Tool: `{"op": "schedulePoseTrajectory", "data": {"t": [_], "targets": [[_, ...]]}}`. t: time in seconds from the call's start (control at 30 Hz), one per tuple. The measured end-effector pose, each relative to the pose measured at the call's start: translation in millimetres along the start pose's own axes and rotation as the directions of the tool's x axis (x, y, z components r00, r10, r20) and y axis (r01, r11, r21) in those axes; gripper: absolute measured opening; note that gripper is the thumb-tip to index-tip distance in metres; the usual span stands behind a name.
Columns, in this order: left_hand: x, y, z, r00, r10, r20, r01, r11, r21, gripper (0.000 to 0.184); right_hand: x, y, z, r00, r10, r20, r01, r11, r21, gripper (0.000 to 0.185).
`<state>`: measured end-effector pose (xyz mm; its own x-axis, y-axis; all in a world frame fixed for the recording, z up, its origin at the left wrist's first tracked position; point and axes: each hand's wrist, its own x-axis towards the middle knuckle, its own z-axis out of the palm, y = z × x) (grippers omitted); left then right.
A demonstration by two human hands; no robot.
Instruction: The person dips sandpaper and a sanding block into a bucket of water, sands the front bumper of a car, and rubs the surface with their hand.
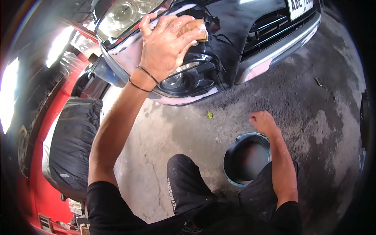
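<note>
My left hand (166,43) presses a tan sponge-like block (202,31) flat against the car's front bumper (227,47), just below the headlight (123,15). Its fingers look wet and partly cover the block. The bumper is glossy black with pinkish-white patches, and a fog light (174,81) sits under my wrist. My right hand (265,122) hovers apart from the car, its fingers curled into a loose fist with nothing visible in it. Close beneath it, a round dark basin with a blue rim (227,172) stands on the floor, cloudy water inside.
Rough concrete floor (188,129) lies between my knees and the car, with a small yellow-green scrap (210,115) on it. At left, a black-covered object (74,141) stands by a red wall (37,188). The car's licence plate (299,8) is at upper right.
</note>
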<state>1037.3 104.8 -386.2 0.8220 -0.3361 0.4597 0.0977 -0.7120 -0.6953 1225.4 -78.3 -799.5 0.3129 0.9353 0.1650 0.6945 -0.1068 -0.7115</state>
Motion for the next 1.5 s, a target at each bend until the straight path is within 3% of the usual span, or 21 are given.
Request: {"op": "schedulePoseTrajectory", "data": {"t": [0.03,0.17,0.2,0.27,0.33,0.37,0.43,0.47,0.53,0.7,0.83,0.9,0.97,1.03,1.17,1.3,1.33,1.37,1.4,1.47,1.5], "targets": [[2.0,6.4,-7.1,0.999,-0.011,0.052,0.013,0.999,-0.045,0.036,0.8,-9.8,0.2,1.000,0.000,-0.004,0.000,1.000,0.000,0.028],[-37.7,86.0,-23.3,0.968,-0.203,0.149,0.244,0.905,-0.349,0.044,0.1,-74.3,-5.0,0.985,-0.069,-0.160,0.139,0.864,0.485,0.033],[-53.8,113.3,-25.7,0.913,-0.330,0.242,0.408,0.772,-0.487,0.044,-3.6,-89.5,-6.6,0.985,-0.062,-0.161,0.133,0.865,0.483,0.033],[-100.1,164.2,-9.6,0.748,-0.514,0.420,0.619,0.311,-0.722,0.042,-12.8,-113.0,-10.1,0.994,-0.056,0.095,-0.050,0.542,0.839,0.040],[-139.4,206.3,-1.6,0.533,-0.592,0.604,0.706,-0.083,-0.703,0.043,-16.8,-117.9,9.1,0.982,-0.099,0.158,-0.102,0.424,0.900,0.043],[-166.5,229.5,11.4,0.394,-0.571,0.720,0.571,-0.461,-0.679,0.047,-16.7,-118.7,22.2,0.965,-0.161,0.207,-0.154,0.293,0.944,0.045],[-215.7,267.7,26.1,0.144,-0.570,0.809,0.414,-0.708,-0.572,0.045,-20.3,-120.6,41.9,0.948,-0.190,0.256,-0.198,0.279,0.940,0.042],[-227.1,280.0,24.3,0.129,-0.582,0.803,0.409,-0.706,-0.577,0.045,-21.7,-122.0,48.3,0.939,-0.159,0.304,-0.232,0.359,0.904,0.041],[-242.9,296.5,16.7,0.022,-0.421,0.907,0.013,-0.907,-0.421,0.041,-23.3,-130.7,58.1,0.913,-0.141,0.384,-0.304,0.395,0.867,0.039],[-240.9,301.7,8.2,0.081,-0.435,0.897,-0.157,-0.894,-0.419,0.044,-27.8,-141.1,70.0,0.857,-0.100,0.505,-0.402,0.483,0.778,0.040],[-240.1,270.2,4.4,0.248,-0.411,0.877,-0.099,-0.911,-0.400,0.064,-31.2,-150.2,47.7,0.818,-0.073,0.571,-0.528,0.297,0.795,0.033],[-234.6,252.5,2.4,0.434,-0.349,0.831,-0.039,-0.928,-0.369,0.070,-37.1,-167.0,30.0,0.785,-0.191,0.589,-0.610,-0.075,0.789,0.033],[-228.9,236.7,1.8,0.461,-0.332,0.823,-0.024,-0.932,-0.362,0.077,-38.7,-173.5,25.6,0.760,-0.265,0.593,-0.635,-0.105,0.766,0.043],[-224.9,225.8,1.4,0.626,-0.312,0.715,-0.075,-0.936,-0.343,0.073,-43.2,-203.2,9.7,0.695,-0.536,0.479,-0.676,-0.261,0.690,0.057],[-227.0,234.4,11.7,0.591,-0.379,0.712,-0.207,-0.925,-0.320,0.079,-46.6,-209.0,27.7,0.747,-0.500,0.438,-0.626,-0.305,0.718,0.064],[-258.1,269.7,67.4,0.439,-0.308,0.844,-0.212,-0.948,-0.236,0.074,-36.3,-206.0,21.0,0.950,-0.095,0.299,-0.289,0.107,0.952,0.056],[-288.5,316.1,117.4,0.287,-0.334,0.898,0.017,-0.935,-0.354,0.067,-31.8,-203.0,13.4,0.973,-0.016,0.230,-0.224,0.171,0.960,0.045],[-262.9,320.4,104.7,0.259,-0.360,0.896,0.324,-0.842,-0.432,0.069,-24.6,-204.5,2.6,0.996,0.040,0.081,-0.089,0.291,0.953,0.037],[-284.7,367.0,140.4,0.142,-0.423,0.895,0.728,-0.569,-0.384,0.078,-16.8,-207.5,-9.3,0.995,0.073,-0.074,0.038,0.413,0.910,0.029],[-266.1,388.1,119.6,0.044,-0.353,0.934,0.987,-0.129,-0.095,0.079,2.0,-227.2,-50.9,0.939,0.046,-0.340,0.243,0.611,0.754,0.014],[-269.8,404.5,130.7,-0.010,-0.179,0.984,0.986,-0.168,-0.020,0.075,16.3,-233.3,-68.0,0.868,-0.007,-0.497,0.352,0.716,0.603,0.019]]}}
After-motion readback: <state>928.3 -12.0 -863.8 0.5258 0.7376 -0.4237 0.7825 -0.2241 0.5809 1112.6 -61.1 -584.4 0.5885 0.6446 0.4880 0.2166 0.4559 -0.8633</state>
